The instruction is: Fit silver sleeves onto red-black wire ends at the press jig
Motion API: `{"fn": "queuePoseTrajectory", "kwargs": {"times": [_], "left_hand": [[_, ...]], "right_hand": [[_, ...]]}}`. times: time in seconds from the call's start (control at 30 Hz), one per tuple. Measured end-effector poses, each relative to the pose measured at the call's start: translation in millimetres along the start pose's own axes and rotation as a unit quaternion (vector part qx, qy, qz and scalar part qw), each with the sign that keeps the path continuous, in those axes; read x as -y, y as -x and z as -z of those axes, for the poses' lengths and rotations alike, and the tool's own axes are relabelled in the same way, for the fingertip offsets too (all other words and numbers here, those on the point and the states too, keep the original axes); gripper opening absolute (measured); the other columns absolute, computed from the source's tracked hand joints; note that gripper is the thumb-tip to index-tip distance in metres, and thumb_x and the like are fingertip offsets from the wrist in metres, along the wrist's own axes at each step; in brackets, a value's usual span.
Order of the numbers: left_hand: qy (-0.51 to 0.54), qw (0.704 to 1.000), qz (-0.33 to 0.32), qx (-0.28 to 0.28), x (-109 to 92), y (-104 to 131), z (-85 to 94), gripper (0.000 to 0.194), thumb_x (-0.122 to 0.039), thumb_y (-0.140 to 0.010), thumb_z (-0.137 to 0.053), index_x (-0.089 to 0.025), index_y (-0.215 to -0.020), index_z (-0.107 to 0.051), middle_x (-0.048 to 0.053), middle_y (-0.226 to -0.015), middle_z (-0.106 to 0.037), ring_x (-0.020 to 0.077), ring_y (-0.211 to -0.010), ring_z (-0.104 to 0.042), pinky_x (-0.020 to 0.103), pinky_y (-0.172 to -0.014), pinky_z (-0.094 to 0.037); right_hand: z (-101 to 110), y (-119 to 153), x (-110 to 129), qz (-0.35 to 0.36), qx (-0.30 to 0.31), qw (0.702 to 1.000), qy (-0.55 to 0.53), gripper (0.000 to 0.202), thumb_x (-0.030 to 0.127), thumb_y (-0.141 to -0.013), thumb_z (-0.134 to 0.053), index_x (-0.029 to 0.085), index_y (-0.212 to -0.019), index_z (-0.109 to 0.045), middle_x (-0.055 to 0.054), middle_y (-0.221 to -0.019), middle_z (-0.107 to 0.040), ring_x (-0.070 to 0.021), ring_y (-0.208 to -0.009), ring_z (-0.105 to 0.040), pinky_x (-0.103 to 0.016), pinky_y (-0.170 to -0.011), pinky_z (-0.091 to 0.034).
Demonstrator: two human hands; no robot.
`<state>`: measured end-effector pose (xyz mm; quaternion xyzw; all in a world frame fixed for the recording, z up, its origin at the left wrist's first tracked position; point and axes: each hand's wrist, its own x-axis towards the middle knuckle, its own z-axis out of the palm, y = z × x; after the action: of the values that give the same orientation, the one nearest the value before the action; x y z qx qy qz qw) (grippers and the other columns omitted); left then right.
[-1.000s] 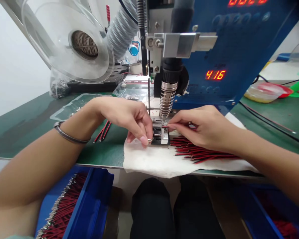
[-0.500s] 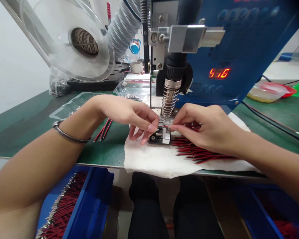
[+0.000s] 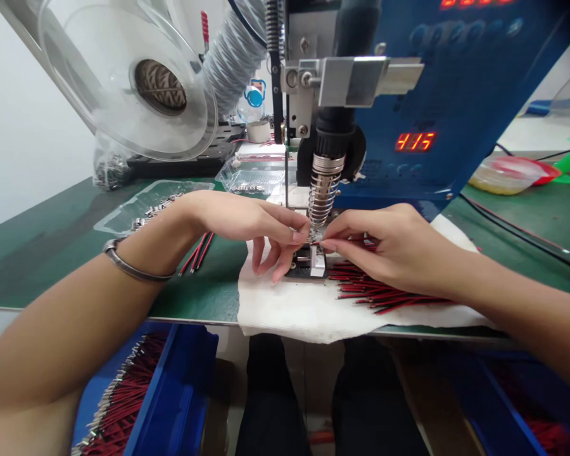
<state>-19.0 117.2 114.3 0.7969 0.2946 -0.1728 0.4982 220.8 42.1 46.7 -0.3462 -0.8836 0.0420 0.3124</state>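
Observation:
My left hand (image 3: 251, 221) is closed in a pinch at the left of a small metal fixture (image 3: 318, 261), just under the soldering iron's spring-wrapped tip (image 3: 323, 187). What its thumb and index finger hold is too small and hidden to make out. From the right, my right hand (image 3: 389, 244) pinches a red-and-black wire, whose end reaches toward the fixture below the tip. Beneath that hand a pile of red-and-black wires (image 3: 375, 291) lies on a white cloth (image 3: 294, 310).
A blue soldering machine (image 3: 437, 95) rises behind the fixture, with a clear fume hood (image 3: 199, 126) at the upper left. Clear plastic trays (image 3: 118, 212) with metal parts sit behind my left arm. Below the table edge stands a blue bin (image 3: 171, 392) of wires with metal ends.
My left hand has shifted slightly right, its pinch now closer to the tip and to my right fingers. My right hand has hardly moved.

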Motion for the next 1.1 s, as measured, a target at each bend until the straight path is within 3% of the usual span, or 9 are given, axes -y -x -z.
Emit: {"fn": "queuePoseTrajectory", "kwargs": {"times": [0.17, 0.27, 0.4, 0.57, 0.77, 0.93, 1.1], "left_hand": [[-0.034, 0.999, -0.010, -0.003, -1.3, -1.2, -1.2, 0.026, -0.038, -0.107, -0.051, -0.019, -0.092, -0.062, 0.006, -0.085, -0.075, 0.0178, -0.080, -0.068, 0.024, -0.077, -0.056], [-0.018, 1.000, -0.013, 0.002, -0.8, -1.8, -0.9, 0.026, -0.039, -0.106, -0.056, -0.020, -0.090, -0.060, 0.006, -0.085, -0.075, 0.0189, -0.083, -0.068, 0.024, -0.076, -0.054], [-0.012, 1.000, -0.011, -0.001, 0.7, -2.0, -0.5, 0.031, -0.046, -0.107, -0.057, -0.020, -0.093, -0.064, 0.006, -0.083, -0.075, 0.0187, -0.079, -0.067, 0.025, -0.076, -0.054], [-0.034, 0.999, -0.018, 0.003, 1.6, -2.8, -0.2, 0.030, -0.043, -0.109, -0.052, -0.019, -0.100, -0.068, 0.005, -0.085, -0.078, 0.0169, -0.077, -0.067, 0.023, -0.075, -0.053], [-0.029, 0.999, -0.015, 0.003, 1.8, -3.3, 0.1, 0.029, -0.040, -0.107, -0.054, -0.019, -0.095, -0.069, 0.004, -0.083, -0.078, 0.0168, -0.078, -0.067, 0.022, -0.074, -0.053], [0.000, 1.000, -0.014, 0.007, 1.6, -3.1, -0.3, 0.032, -0.043, -0.106, -0.057, -0.019, -0.089, -0.068, 0.006, -0.083, -0.076, 0.0186, -0.078, -0.066, 0.024, -0.072, -0.055], [-0.012, 1.000, -0.017, 0.002, 1.6, -3.0, -0.5, 0.036, -0.049, -0.105, -0.058, -0.019, -0.087, -0.066, 0.006, -0.081, -0.074, 0.0188, -0.079, -0.067, 0.024, -0.074, -0.055]], "right_hand": [[0.5, 0.5, 0.5, -0.009, 0.000, 1.000, -0.002, 0.012, 0.026, -0.104, -0.065, 0.022, -0.098, -0.074, -0.001, -0.077, -0.078, -0.0163, -0.059, -0.067, -0.029, -0.061, -0.045], [0.3, 0.9, 0.4, -0.010, 0.003, 1.000, -0.003, 0.012, 0.027, -0.105, -0.065, 0.022, -0.099, -0.074, -0.001, -0.076, -0.077, -0.0165, -0.059, -0.066, -0.030, -0.061, -0.045], [-0.3, 0.8, 0.1, -0.009, 0.003, 1.000, 0.003, 0.011, 0.025, -0.104, -0.065, 0.022, -0.100, -0.074, -0.002, -0.080, -0.079, -0.0175, -0.062, -0.069, -0.030, -0.061, -0.045], [0.5, 0.5, 0.4, -0.011, 0.009, 1.000, 0.019, 0.013, 0.027, -0.104, -0.064, 0.021, -0.101, -0.075, -0.001, -0.080, -0.079, -0.0172, -0.061, -0.067, -0.030, -0.061, -0.044], [-0.6, 0.5, 1.4, -0.006, 0.004, 1.000, 0.016, 0.011, 0.025, -0.103, -0.064, 0.021, -0.101, -0.074, 0.000, -0.078, -0.077, -0.0155, -0.056, -0.061, -0.030, -0.059, -0.042], [0.7, -0.4, 4.1, -0.028, 0.004, 1.000, 0.007, 0.010, 0.024, -0.104, -0.065, 0.023, -0.098, -0.073, 0.005, -0.061, -0.067, -0.0142, -0.046, -0.051, -0.031, -0.056, -0.039], [0.9, -0.7, 5.6, -0.042, 0.002, 0.999, -0.008, 0.011, 0.025, -0.104, -0.065, 0.024, -0.098, -0.074, 0.003, -0.065, -0.070, -0.0160, -0.050, -0.057, -0.032, -0.056, -0.040]]}}
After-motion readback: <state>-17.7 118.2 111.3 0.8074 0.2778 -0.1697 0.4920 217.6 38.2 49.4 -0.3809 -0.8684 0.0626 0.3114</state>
